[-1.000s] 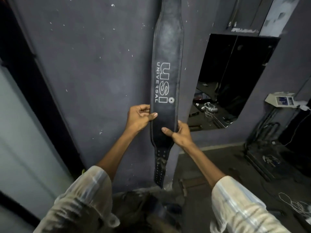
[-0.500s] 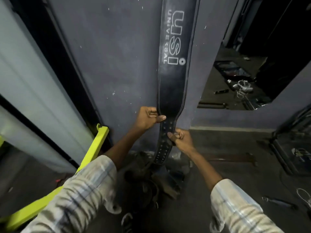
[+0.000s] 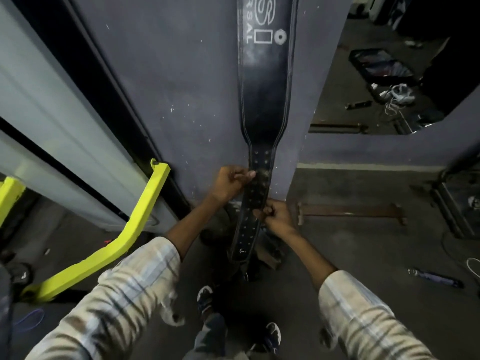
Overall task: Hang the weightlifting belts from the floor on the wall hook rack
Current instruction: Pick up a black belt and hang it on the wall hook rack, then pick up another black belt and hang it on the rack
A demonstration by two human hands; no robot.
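Note:
A black leather weightlifting belt (image 3: 263,100) with white lettering hangs flat down the grey wall; its top and the hook rack are out of frame. Its narrow perforated strap end reaches toward the floor. My left hand (image 3: 231,183) pinches the strap's left edge with thumb and fingers. My right hand (image 3: 275,216) grips the strap's right edge a little lower, fingers curled. More dark belts (image 3: 223,229) lie heaped on the floor at the wall's base, partly hidden behind the strap and my arms.
A bright yellow metal frame (image 3: 130,229) stands at the left by a pale panel. A wall mirror (image 3: 389,74) sits at the upper right. A dark bottle (image 3: 433,278) and cables lie on the concrete floor at right. My shoes (image 3: 205,297) are below.
Both hands slid down the hanging belt from its wide body onto the narrow perforated strap. The view tilted downward, showing the floor, the yellow frame and my feet.

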